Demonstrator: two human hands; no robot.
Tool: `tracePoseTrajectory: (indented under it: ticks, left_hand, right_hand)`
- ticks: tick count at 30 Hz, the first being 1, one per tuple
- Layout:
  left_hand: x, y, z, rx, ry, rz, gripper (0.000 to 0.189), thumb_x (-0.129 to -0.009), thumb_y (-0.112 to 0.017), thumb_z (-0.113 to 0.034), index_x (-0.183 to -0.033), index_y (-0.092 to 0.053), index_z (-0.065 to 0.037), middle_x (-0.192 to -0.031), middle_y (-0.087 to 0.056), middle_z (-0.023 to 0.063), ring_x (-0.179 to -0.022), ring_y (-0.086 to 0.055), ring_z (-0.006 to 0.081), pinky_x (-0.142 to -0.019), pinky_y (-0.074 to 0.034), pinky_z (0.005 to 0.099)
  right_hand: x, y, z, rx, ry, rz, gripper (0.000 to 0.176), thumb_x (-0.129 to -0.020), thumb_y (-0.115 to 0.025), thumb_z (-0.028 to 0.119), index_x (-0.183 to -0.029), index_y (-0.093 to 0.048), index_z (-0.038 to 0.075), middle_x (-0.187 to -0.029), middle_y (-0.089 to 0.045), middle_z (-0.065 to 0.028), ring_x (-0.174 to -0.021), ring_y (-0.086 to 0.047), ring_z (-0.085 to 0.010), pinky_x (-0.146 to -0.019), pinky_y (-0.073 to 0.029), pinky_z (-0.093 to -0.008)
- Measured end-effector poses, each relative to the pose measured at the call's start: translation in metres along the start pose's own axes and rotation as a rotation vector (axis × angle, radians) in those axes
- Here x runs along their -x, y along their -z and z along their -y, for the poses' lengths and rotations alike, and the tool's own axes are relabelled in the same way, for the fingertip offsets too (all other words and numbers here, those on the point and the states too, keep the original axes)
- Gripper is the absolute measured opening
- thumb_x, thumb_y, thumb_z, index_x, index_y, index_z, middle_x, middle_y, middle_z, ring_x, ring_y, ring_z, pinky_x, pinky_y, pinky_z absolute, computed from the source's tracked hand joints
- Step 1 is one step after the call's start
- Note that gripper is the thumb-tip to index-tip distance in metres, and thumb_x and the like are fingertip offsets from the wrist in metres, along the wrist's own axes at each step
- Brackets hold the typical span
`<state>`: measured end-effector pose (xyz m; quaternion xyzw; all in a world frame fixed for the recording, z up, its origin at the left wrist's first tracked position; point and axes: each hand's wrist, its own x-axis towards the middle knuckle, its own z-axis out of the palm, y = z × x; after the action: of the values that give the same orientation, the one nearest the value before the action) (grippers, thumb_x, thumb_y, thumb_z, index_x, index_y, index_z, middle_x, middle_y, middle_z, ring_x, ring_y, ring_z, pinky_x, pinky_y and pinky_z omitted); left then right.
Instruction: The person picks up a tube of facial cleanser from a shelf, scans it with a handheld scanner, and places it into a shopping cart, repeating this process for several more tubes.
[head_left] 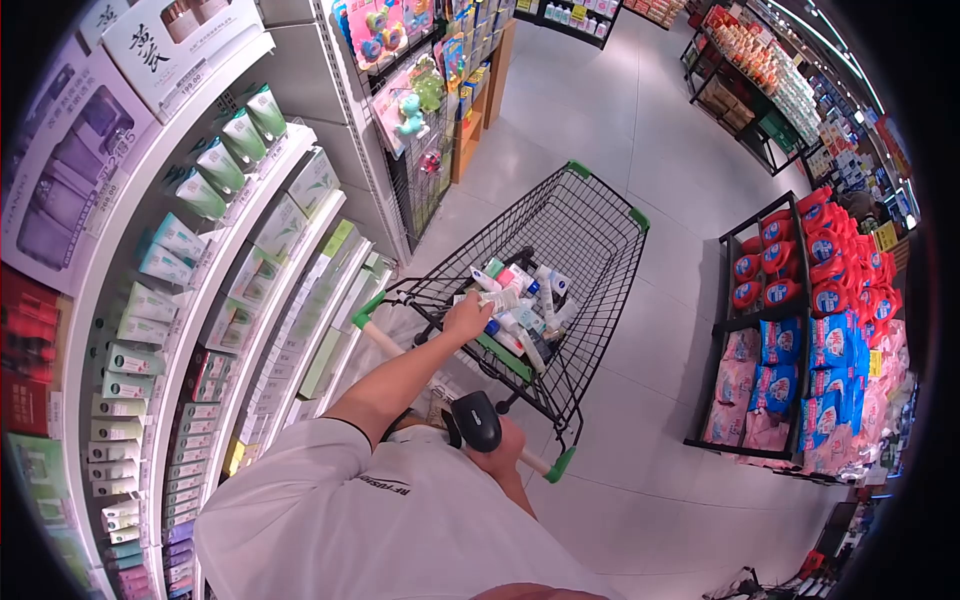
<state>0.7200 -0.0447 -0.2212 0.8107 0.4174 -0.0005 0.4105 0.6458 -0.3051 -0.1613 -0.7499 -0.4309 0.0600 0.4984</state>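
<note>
Over the near end of the wire shopping cart (600,330), my left hand (467,318) has its fingers closed on a pale tube (497,299). Below and around that tube lies a loose pile of mostly white tubes and bottles (540,315) in the cart, some with blue, pink or green parts. My right hand (503,450) is wrapped round the handle of a black handheld scanner (476,421), close to my body and beside the cart's push bar (535,462). The scanner's head hides part of that hand.
Curved white shelves (215,290) with tubes and boxes stand close on the left. A rack of hanging toys (415,110) is ahead. On the right stands a black rack (795,330) with red bottles and blue and pink packs. Grey floor tiles (590,120) run ahead.
</note>
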Motion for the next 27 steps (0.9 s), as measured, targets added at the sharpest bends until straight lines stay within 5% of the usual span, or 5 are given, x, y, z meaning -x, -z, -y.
tracePoseTrajectory:
  ticks: [9, 18, 21, 22, 27]
  left_hand:
    - [0.002, 0.014, 0.002, 0.118, -0.033, 0.022, 0.051, -0.089, -0.065, -0.041, -0.126, -0.058, -0.007, -0.104, -0.073, 0.0133, -0.101, -0.069, 0.0338, -0.086, -0.052, 0.0463]
    - [0.037, 0.051, 0.027, 0.416, -0.338, 0.172, 0.042, -0.089, -0.067, -0.034, -0.119, -0.063, -0.004, -0.100, -0.071, 0.0097, -0.091, -0.068, 0.0210, -0.081, -0.053, 0.0340]
    - [0.063, 0.057, 0.051, 0.615, -0.329, 0.080, 0.037, -0.091, -0.066, -0.030, -0.116, -0.063, -0.002, -0.097, -0.070, 0.0104, -0.091, -0.067, 0.0204, -0.081, -0.053, 0.0344]
    - [0.083, 0.077, 0.056, 0.529, -0.303, 0.016, 0.032, -0.093, -0.064, -0.027, -0.113, -0.064, -0.002, -0.098, -0.070, 0.0114, -0.091, -0.069, 0.0208, -0.081, -0.054, 0.0343]
    - [0.185, 0.148, 0.096, 0.589, -0.320, -0.434, 0.022, -0.091, -0.062, -0.020, -0.106, -0.065, -0.004, -0.093, -0.071, 0.0125, -0.084, -0.071, 0.0256, -0.076, -0.056, 0.0364]
  right_hand:
    - [-0.010, -0.012, 0.016, 0.076, 0.031, 0.002, 0.026, -0.062, -0.078, 0.024, -0.076, -0.063, 0.009, -0.063, -0.055, -0.0104, -0.057, -0.055, -0.0331, -0.050, -0.041, -0.0430]
    - [-0.005, -0.041, 0.034, 0.160, 0.097, 0.021, 0.025, -0.064, -0.072, 0.012, -0.084, -0.060, 0.002, -0.073, -0.054, -0.0193, -0.067, -0.053, -0.0476, -0.060, -0.044, -0.0496]
    - [-0.002, -0.050, 0.024, 0.152, 0.200, -0.017, 0.017, -0.068, -0.071, 0.012, -0.077, -0.058, 0.004, -0.068, -0.052, -0.0161, -0.062, -0.049, -0.0450, -0.056, -0.038, -0.0504]
    - [0.002, -0.053, 0.028, 0.219, 0.107, -0.018, 0.030, -0.069, -0.076, 0.013, -0.093, -0.065, -0.001, -0.081, -0.063, -0.0193, -0.073, -0.062, -0.0438, -0.064, -0.049, -0.0464]
    - [0.005, -0.066, 0.001, 0.144, 0.107, -0.115, 0.037, -0.074, -0.080, 0.017, -0.101, -0.068, -0.004, -0.088, -0.069, -0.0198, -0.080, -0.069, -0.0373, -0.070, -0.054, -0.0419]
